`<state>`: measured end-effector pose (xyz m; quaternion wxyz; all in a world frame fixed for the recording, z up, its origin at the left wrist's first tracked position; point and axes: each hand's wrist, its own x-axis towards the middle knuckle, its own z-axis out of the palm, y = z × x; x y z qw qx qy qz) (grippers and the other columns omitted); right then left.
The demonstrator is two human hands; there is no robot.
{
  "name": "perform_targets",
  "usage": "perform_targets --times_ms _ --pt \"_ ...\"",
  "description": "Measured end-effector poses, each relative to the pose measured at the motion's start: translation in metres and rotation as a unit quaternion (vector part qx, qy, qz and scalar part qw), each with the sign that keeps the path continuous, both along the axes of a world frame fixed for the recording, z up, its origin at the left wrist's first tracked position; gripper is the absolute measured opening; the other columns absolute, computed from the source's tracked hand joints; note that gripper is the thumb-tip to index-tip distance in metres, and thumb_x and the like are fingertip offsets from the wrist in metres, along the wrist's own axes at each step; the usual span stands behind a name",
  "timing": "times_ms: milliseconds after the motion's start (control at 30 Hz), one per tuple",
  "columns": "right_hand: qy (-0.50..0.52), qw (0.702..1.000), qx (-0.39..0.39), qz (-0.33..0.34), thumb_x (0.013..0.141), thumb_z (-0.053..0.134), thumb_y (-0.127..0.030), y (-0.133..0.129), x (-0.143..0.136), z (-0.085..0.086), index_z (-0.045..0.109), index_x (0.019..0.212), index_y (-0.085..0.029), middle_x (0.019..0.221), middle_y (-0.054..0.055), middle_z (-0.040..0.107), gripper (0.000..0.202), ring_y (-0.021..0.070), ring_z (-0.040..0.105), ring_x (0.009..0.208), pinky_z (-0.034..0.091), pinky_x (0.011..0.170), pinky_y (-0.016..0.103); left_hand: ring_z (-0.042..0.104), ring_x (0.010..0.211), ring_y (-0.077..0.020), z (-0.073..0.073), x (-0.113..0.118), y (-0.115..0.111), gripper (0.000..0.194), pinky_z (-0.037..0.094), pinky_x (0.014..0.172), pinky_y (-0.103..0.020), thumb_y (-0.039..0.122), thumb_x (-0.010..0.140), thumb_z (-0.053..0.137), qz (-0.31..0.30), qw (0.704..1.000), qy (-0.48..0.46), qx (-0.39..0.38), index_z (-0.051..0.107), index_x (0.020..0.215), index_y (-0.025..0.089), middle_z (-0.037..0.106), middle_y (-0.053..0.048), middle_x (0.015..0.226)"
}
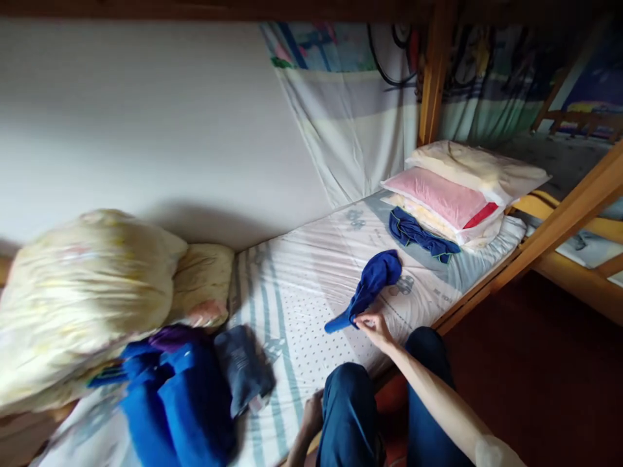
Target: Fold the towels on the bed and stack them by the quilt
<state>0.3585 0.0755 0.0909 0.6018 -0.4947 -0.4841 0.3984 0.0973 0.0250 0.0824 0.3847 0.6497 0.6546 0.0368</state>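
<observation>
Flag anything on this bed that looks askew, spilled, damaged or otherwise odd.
Mild untidiness only: the blue cloth at the right hand lies twisted, and the navy cloth is crumpled against the pillow stack, whose layers sit unevenly. I see no spill or damage.

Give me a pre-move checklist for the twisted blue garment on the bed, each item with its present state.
1. Right hand at the twisted blue garment: ok, fingertips pinch its near edge.
2. Twisted blue garment laid flat: not ok, it is bunched along its length.
3. Twisted blue garment apart from the green-edged navy cloth: ok, bedsheet shows between them.
4. Left hand also on the garment: not ok, it is down beside the knee.
5. Left hand holding nothing: cannot tell, its fingers are hidden.
</observation>
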Motion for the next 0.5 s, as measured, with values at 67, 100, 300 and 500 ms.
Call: perform_targets --times_ms 67,100,300,500 --pt "0.026 0.997 -0.03 0.06 0.089 0.076 -0.053 -0.031 -0.021 0.003 0.086 0.092 -0.02 0.099 0.011 0.081 0.035 0.0239 0.077 0.091 0.062 0.078 0.034 0.077 0.104 -0.0332 0.01 -0.001 -0.006 0.027 0.061 0.093 -0.042 0.033 0.087 0.058 0.077 0.995 -0.069 0.011 0.078 0.093 0.017 0.08 -0.012 0.098" --pt "0.033 0.996 -0.041 0.079 0.088 0.076 -0.054 -0.045 -0.029 0.008 0.086 0.093 -0.021 0.102 0.01 0.081 0.035 0.0241 0.077 0.094 0.062 0.082 0.035 0.076 0.106 -0.0338 0.018 0.001 -0.007 0.034 0.061 0.095 -0.043 0.039 0.086 0.055 0.116 0.987 -0.111 0.031 0.078 0.097 0.017 0.081 -0.013 0.101" --pt "0.077 0.994 -0.066 0.039 0.084 0.08 -0.053 -0.12 -0.049 0.039 0.087 0.106 -0.026 0.121 0.009 0.078 0.035 0.0268 0.072 0.116 0.055 0.108 0.042 0.072 0.115 -0.0293 0.086 0.05 -0.017 0.049 0.056 0.105 -0.042 0.053 0.091 0.054 -0.012 0.958 -0.251 0.135 0.075 0.117 0.017 0.077 -0.014 0.121" --pt "0.193 0.974 -0.107 -0.055 0.07 0.09 -0.056 -0.198 -0.039 0.044 0.087 0.101 -0.024 0.11 0.01 0.08 0.045 0.0289 0.076 0.106 0.062 0.095 0.041 0.072 0.101 -0.0237 0.116 0.103 -0.066 0.022 0.057 0.095 -0.034 0.02 0.093 0.054 -0.177 0.948 -0.177 0.196 0.075 0.1 0.018 0.075 -0.012 0.105"
